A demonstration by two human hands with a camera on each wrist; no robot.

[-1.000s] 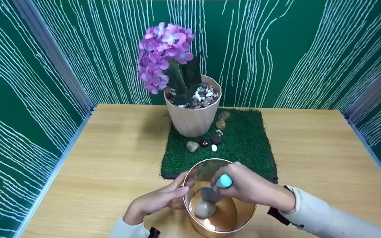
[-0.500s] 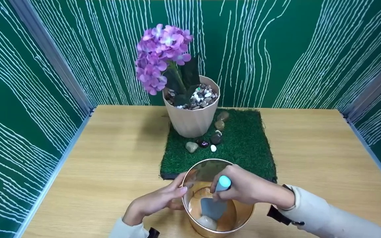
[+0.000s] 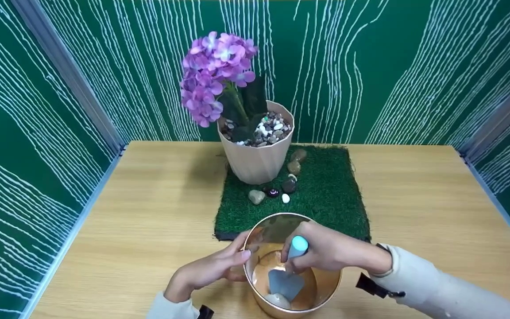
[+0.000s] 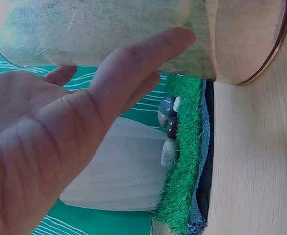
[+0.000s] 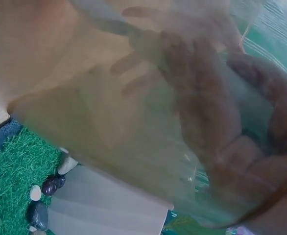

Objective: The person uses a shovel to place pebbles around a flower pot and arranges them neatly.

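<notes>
My right hand is inside a transparent amber bucket and grips a small trowel by its light-blue handle. The trowel's grey-blue blade points down to the bucket's floor. Against the blade's lower edge lies a pale rounded stone, near the front wall. My left hand holds the bucket from the left, thumb at the rim and fingers along the outside; these fingers show in the left wrist view. Through the tinted wall, the right wrist view shows my right hand dimly.
Behind the bucket is a green turf mat bearing a beige pot with purple flowers. Several stones, including a grey one and a white one, lie before and beside the pot. Patterned green walls enclose the wooden table.
The stone has shifted across the bucket's floor toward the front wall. The trowel blade has turned, showing more of its face. My left hand keeps its place on the bucket.
</notes>
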